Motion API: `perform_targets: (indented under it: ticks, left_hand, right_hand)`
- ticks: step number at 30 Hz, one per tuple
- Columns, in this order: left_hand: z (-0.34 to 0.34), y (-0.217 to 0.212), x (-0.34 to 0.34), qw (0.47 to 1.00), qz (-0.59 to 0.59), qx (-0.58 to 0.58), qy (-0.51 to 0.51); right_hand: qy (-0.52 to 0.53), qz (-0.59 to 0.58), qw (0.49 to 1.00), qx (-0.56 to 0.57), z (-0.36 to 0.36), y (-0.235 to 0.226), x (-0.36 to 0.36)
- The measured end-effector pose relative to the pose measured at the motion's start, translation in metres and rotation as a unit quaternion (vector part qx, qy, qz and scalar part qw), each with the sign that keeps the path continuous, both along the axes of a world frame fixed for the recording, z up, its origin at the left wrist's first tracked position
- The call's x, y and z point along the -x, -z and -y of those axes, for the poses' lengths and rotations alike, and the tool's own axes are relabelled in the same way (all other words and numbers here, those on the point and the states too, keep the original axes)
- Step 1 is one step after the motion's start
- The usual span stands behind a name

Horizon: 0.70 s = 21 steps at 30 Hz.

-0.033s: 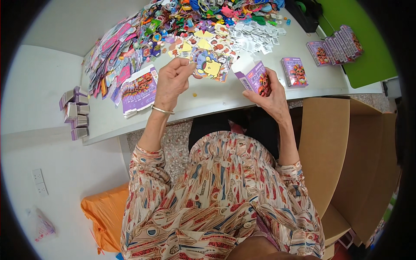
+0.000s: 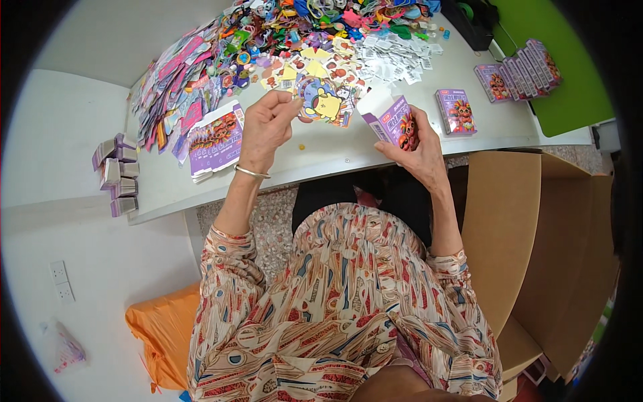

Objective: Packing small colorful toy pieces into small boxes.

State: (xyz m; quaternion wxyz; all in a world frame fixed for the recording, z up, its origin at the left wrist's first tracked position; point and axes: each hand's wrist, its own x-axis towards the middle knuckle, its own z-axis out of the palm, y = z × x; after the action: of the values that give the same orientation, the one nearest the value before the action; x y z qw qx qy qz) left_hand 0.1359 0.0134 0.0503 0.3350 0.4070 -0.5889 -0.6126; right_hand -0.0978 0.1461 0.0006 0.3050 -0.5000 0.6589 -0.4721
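Pinched in my left hand are a few cartoon-printed cards, a yellow character showing on the front one. They hang above the table, left of and apart from the box. My right hand grips a small purple carton from its right side, thumb at the front. The carton is tilted, with its white top flap raised; its inside is mostly hidden. Another purple carton, closed, lies to the right of that hand. Next to my left wrist rests a stack of flat purple cartons.
Small colourful toys, white packets, yellow-and-red stickers and pink-purple strips cover the table's far side. Purple cartons line up at right. Bundled cartons sit by the left edge. A large cardboard box stands at my right.
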Motion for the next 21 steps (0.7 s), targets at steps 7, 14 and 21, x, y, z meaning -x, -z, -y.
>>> perform_targets:
  ticks: [7, 14, 21]
  left_hand:
    - [-0.012, 0.013, -0.011, 0.992, -0.024, 0.102, -0.066]
    - [-0.026, 0.005, -0.007, 0.983, -0.064, 0.144, -0.095]
    - [-0.037, 0.017, 0.010, 0.988, -0.026, 0.128, -0.081]
  right_hand:
    - [0.037, -0.044, 0.998, 0.037, -0.006, -0.003, 0.001]
    - [0.022, -0.284, 0.949, 0.135, -0.005, -0.001, -0.014]
    - [0.022, -0.279, 0.950, 0.138, -0.006, 0.002, -0.027]
